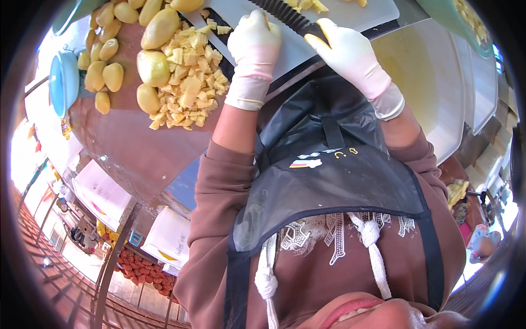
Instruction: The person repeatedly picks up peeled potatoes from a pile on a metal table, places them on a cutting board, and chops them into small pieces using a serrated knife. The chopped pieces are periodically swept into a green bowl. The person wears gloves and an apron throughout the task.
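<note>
My right hand (346, 52), in a white glove, grips the dark handle of a knife with a ridged, wavy blade (282, 15). The blade slants up and left over a pale cutting board (296, 52). Just left of the blade is my left hand (253, 41), also gloved, its fingers curled down at the board; whatever lies under them is hidden. Beside my left wrist spreads a heap of cut potato pieces (189, 82). Whole peeled potatoes (153, 67) lie along the heap's left side. More cut pieces (307, 5) sit on the board's far part.
More peeled potatoes (109, 49) lie farther left on the brown table (131, 148). A light-blue basin (64, 82) stands at the left edge. On the right are a large white tub (441, 98) and a green bowl (466, 33) with cut pieces. White boxes (101, 192) are below left.
</note>
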{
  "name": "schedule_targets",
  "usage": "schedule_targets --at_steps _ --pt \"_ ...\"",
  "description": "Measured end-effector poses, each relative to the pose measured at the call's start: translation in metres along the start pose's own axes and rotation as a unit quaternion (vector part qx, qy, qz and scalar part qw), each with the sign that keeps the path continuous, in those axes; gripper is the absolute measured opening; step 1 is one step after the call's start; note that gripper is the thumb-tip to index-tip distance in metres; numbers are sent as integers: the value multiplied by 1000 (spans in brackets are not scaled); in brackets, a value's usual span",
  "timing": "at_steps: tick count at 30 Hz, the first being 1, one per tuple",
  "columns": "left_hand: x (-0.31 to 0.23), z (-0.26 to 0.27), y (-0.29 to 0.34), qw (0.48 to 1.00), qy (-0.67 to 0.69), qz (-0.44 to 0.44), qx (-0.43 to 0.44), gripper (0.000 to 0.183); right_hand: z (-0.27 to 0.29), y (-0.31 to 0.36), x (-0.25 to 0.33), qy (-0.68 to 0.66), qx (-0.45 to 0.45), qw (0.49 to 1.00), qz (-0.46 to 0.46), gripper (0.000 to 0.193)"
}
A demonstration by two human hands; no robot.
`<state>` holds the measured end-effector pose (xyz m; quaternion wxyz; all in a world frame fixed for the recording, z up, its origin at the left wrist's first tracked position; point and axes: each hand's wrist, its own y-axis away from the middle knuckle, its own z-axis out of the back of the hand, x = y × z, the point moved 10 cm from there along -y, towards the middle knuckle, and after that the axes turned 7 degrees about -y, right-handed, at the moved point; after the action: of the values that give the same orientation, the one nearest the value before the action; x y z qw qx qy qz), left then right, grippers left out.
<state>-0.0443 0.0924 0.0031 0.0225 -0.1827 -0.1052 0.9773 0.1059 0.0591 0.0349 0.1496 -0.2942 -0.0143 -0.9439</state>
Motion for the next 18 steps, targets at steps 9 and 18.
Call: schedule_targets --at_steps 9,18 --pt "-35 13 -6 976 198 42 80 24 63 47 -49 -177 -30 969 -167 37" --pt "-84 -46 -25 980 -94 73 160 25 82 105 -95 -250 -63 934 -249 33"
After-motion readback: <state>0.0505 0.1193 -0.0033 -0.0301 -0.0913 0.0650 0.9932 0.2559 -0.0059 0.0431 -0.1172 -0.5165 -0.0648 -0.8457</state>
